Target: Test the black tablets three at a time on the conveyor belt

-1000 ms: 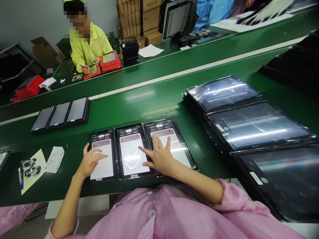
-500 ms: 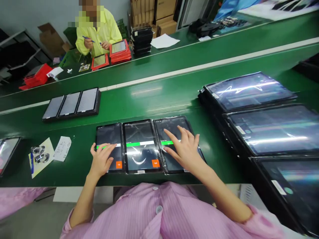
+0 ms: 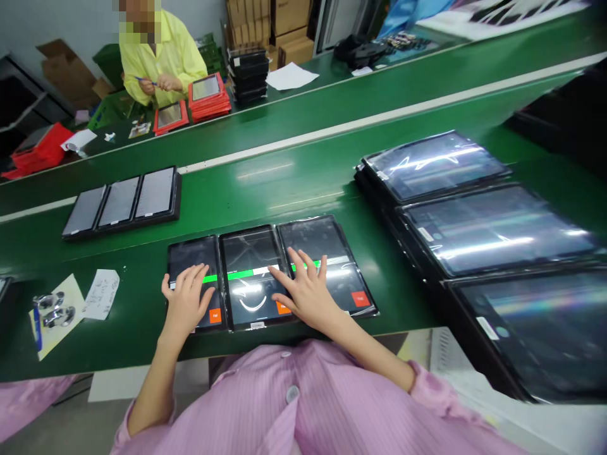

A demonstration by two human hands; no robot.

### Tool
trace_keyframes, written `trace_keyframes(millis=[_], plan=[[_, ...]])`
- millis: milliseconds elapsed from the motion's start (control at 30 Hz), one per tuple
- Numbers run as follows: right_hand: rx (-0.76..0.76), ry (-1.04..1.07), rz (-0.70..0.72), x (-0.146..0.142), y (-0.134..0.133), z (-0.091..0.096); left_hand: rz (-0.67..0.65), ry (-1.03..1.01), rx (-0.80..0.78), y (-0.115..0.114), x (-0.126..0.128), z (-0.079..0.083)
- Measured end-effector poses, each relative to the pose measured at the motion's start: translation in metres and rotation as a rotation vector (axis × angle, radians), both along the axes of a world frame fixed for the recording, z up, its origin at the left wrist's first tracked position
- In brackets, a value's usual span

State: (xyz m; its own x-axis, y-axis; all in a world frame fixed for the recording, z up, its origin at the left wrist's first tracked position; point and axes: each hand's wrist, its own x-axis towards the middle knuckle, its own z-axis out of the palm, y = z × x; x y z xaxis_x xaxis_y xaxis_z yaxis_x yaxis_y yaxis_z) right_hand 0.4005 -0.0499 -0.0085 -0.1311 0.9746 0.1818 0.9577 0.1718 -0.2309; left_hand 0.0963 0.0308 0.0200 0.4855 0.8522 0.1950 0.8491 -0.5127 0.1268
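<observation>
Three tablets in clear wrap lie side by side at the near edge of the green belt: a left tablet (image 3: 194, 256), a middle tablet (image 3: 250, 253) and a right tablet (image 3: 317, 237). Their screens are dark with a green bar and an orange square. My left hand (image 3: 186, 298) lies flat on the left tablet, fingers stretched out. My right hand (image 3: 306, 292) is spread across the middle and right tablets, fingertips touching both screens.
A row of three more tablets (image 3: 122, 202) lies further back on the left. Large wrapped screens (image 3: 493, 230) are stacked on the right. Paper slips and metal clips (image 3: 54, 309) sit at the left. Across the belt a person in yellow (image 3: 159, 60) holds a pen beside red-cased tablets (image 3: 206, 95).
The screens went from white pages to dark with green bars. My right hand shifted back left onto the middle and right tablets. My left hand slid further up the left tablet.
</observation>
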Motion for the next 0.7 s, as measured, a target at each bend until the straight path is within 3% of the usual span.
trace_keyframes(millis=[133,367,500,600,700], plan=[[0.02,0.01,-0.054,0.013,-0.003,0.003,-0.051,0.043,-0.001,0.025,0.013,0.012],[0.06,0.1,-0.411,0.086,-0.029,-0.007,-0.06,0.161,-0.091,0.082,0.037,0.015],[0.026,0.087,-0.38,0.106,-0.039,-0.009,-0.024,0.17,-0.2,0.103,0.047,0.01],[0.015,0.068,-0.366,0.114,-0.037,-0.007,-0.006,0.157,-0.269,0.107,0.048,0.011],[0.104,0.246,-0.409,0.129,-0.024,-0.012,0.004,0.17,-0.268,0.103,0.046,0.014]])
